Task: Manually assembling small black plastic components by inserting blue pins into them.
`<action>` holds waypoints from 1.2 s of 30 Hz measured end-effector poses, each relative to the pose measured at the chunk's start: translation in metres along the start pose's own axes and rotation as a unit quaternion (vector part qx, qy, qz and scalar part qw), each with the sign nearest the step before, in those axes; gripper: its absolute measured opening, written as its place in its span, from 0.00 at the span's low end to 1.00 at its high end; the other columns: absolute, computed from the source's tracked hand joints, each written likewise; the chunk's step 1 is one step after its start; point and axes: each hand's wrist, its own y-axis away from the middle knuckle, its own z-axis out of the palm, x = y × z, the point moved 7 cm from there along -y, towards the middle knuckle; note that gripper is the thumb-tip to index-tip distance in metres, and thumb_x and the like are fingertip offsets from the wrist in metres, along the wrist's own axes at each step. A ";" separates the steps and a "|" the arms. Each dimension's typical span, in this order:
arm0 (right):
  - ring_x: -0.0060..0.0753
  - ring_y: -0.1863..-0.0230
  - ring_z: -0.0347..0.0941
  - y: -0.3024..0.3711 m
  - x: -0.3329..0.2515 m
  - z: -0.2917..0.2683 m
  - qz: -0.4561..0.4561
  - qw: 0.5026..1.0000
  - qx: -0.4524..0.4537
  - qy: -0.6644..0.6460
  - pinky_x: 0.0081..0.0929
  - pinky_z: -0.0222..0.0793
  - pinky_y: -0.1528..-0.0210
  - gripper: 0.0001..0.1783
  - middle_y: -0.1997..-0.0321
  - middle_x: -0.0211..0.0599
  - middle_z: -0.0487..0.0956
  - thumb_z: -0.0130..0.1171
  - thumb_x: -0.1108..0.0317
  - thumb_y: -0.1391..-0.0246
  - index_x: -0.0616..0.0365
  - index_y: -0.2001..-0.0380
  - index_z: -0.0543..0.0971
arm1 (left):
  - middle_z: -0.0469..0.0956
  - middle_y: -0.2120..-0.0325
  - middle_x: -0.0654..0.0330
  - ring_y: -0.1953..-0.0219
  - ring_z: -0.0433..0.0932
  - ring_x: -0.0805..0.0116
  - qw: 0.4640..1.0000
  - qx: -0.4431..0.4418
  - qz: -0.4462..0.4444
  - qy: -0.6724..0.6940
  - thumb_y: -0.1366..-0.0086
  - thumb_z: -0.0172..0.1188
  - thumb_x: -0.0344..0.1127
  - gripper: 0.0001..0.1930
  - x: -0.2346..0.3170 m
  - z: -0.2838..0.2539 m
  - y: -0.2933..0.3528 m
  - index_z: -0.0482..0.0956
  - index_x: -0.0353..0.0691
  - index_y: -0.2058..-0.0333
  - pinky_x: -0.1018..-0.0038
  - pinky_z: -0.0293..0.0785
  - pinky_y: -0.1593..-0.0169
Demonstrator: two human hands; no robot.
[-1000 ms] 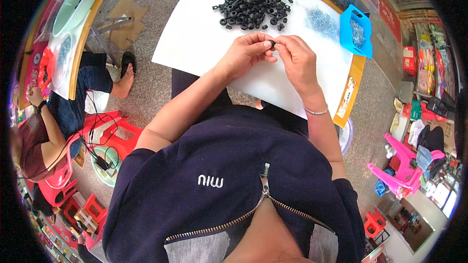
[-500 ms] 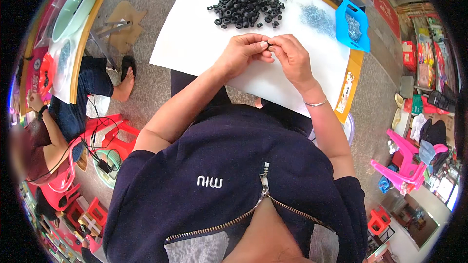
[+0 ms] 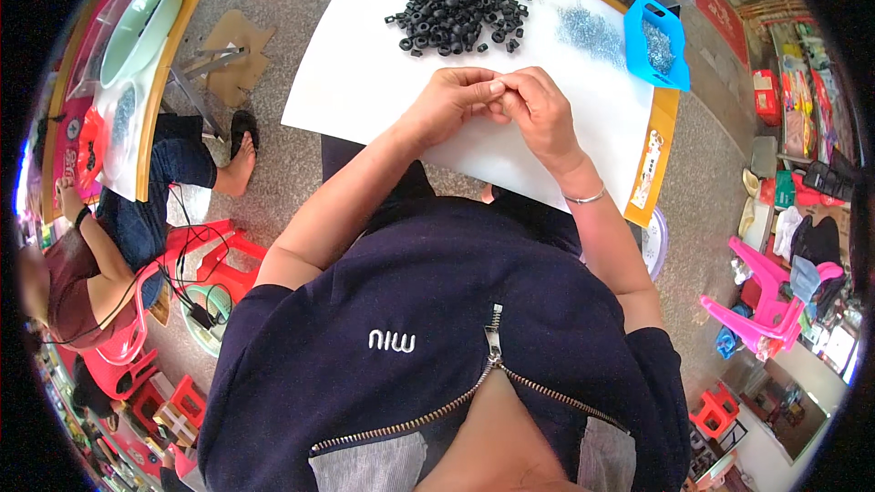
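Observation:
My left hand [image 3: 458, 102] and my right hand [image 3: 540, 113] meet over the near part of a white tabletop [image 3: 355, 64]. Thumbs and fingers of both are pinched together at one spot. Whatever sits between them is covered by the fingertips now; a small dark piece showed there a moment before. Beyond my hands lies a heap of small black ring-shaped plastic parts [image 3: 456, 11]. To its right spreads a scatter of tiny shiny metal pieces [image 3: 588, 32]. More such pieces fill a blue tray [image 3: 642, 71] at the table's right edge.
At the left, another person's arm [image 3: 102, 246] reaches to a second table holding a pale green basin [image 3: 146, 23] and a red tray [image 3: 90, 141]. Red stools [image 3: 228, 260] and loose black cables stand behind. A pink stool [image 3: 761, 296] is on the right.
My fingertips have closed further together, so the small dark piece between them no longer shows. My right hand has shifted slightly left. The heap and tray look the same.

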 end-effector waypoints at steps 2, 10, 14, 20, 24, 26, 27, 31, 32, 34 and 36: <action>0.38 0.66 0.72 0.002 0.003 0.001 0.031 0.999 0.000 -0.031 0.30 0.70 0.64 0.08 0.68 0.40 0.73 0.55 0.78 0.52 0.62 0.65 0.75 | 0.76 0.62 0.54 0.63 0.77 0.69 1.000 -0.013 -0.004 0.000 0.35 0.53 0.33 0.16 0.001 0.002 0.000 0.71 0.26 0.53 0.74 0.76 0.57; 0.22 0.65 0.71 0.015 0.027 0.002 0.202 0.966 0.093 -0.134 0.23 0.70 0.66 0.10 0.66 0.35 0.74 0.52 0.74 0.45 0.63 0.59 0.76 | 0.74 0.66 0.58 0.67 0.75 0.71 0.999 -0.006 0.015 0.047 0.33 0.50 0.32 0.16 -0.001 0.000 -0.002 0.69 0.26 0.52 0.74 0.76 0.58; 0.21 0.66 0.70 0.013 0.035 0.011 0.230 0.949 0.132 -0.172 0.20 0.69 0.67 0.12 0.64 0.36 0.73 0.50 0.67 0.41 0.63 0.59 0.76 | 0.73 0.67 0.60 0.69 0.74 0.72 0.999 0.001 0.027 0.041 0.33 0.49 0.32 0.15 -0.005 0.000 -0.002 0.70 0.28 0.53 0.75 0.75 0.59; 0.21 0.65 0.69 0.011 0.025 0.035 0.229 0.943 0.117 -0.211 0.18 0.66 0.61 0.20 0.64 0.33 0.76 0.42 0.57 0.36 0.64 0.59 0.75 | 0.74 0.67 0.62 0.69 0.72 0.76 0.998 0.053 0.005 0.019 0.33 0.48 0.34 0.14 -0.014 0.016 0.005 0.71 0.31 0.54 0.79 0.71 0.62; 0.22 0.64 0.69 0.011 0.019 0.031 0.256 0.942 0.117 -0.184 0.18 0.66 0.61 0.22 0.67 0.32 0.76 0.41 0.54 0.36 0.63 0.59 0.75 | 0.74 0.67 0.64 0.69 0.71 0.78 0.998 0.051 -0.001 -0.021 0.33 0.48 0.36 0.14 -0.013 0.019 0.007 0.71 0.33 0.54 0.80 0.69 0.65; 0.25 0.61 0.70 0.015 0.017 0.029 0.347 0.889 0.086 -0.286 0.20 0.66 0.57 0.17 0.63 0.35 0.75 0.45 0.60 0.38 0.65 0.60 0.75 | 0.73 0.69 0.64 0.71 0.70 0.78 0.999 0.042 -0.007 0.012 0.32 0.48 0.38 0.14 -0.012 0.017 0.005 0.72 0.33 0.56 0.80 0.68 0.68; 0.25 0.61 0.69 0.013 0.016 0.025 0.337 0.891 0.076 -0.296 0.21 0.66 0.57 0.15 0.62 0.36 0.74 0.47 0.63 0.39 0.65 0.61 0.75 | 0.73 0.69 0.64 0.72 0.69 0.78 0.998 0.010 0.003 0.066 0.32 0.48 0.39 0.14 -0.008 0.019 0.002 0.72 0.34 0.57 0.80 0.66 0.69; 0.25 0.60 0.69 0.005 0.009 0.009 0.203 0.950 0.042 -0.235 0.22 0.68 0.57 0.11 0.57 0.36 0.71 0.55 0.72 0.47 0.64 0.61 0.75 | 0.72 0.71 0.64 0.75 0.66 0.77 0.994 -0.036 -0.004 0.107 0.31 0.47 0.44 0.16 -0.002 0.014 -0.002 0.73 0.36 0.60 0.80 0.62 0.74; 0.25 0.60 0.69 0.007 0.014 0.007 0.204 0.949 0.046 -0.238 0.23 0.68 0.57 0.11 0.57 0.36 0.71 0.56 0.73 0.48 0.64 0.61 0.75 | 0.72 0.71 0.63 0.75 0.66 0.77 0.997 -0.026 -0.016 0.073 0.31 0.46 0.45 0.16 -0.005 0.012 -0.002 0.72 0.36 0.60 0.80 0.61 0.75; 0.27 0.59 0.69 0.005 0.027 0.005 0.197 0.949 0.055 -0.239 0.24 0.68 0.57 0.11 0.56 0.36 0.71 0.57 0.73 0.50 0.62 0.61 0.76 | 0.72 0.70 0.62 0.74 0.66 0.76 0.998 -0.017 -0.016 0.066 0.31 0.44 0.45 0.18 -0.004 0.009 -0.004 0.71 0.34 0.57 0.78 0.65 0.73; 0.26 0.63 0.71 -0.008 0.035 -0.009 0.200 0.971 0.040 -0.127 0.22 0.68 0.59 0.11 0.60 0.35 0.74 0.59 0.74 0.52 0.61 0.63 0.78 | 0.72 0.70 0.61 0.74 0.66 0.76 0.995 -0.008 -0.003 0.095 0.30 0.43 0.45 0.19 0.002 0.011 -0.003 0.71 0.33 0.56 0.78 0.68 0.72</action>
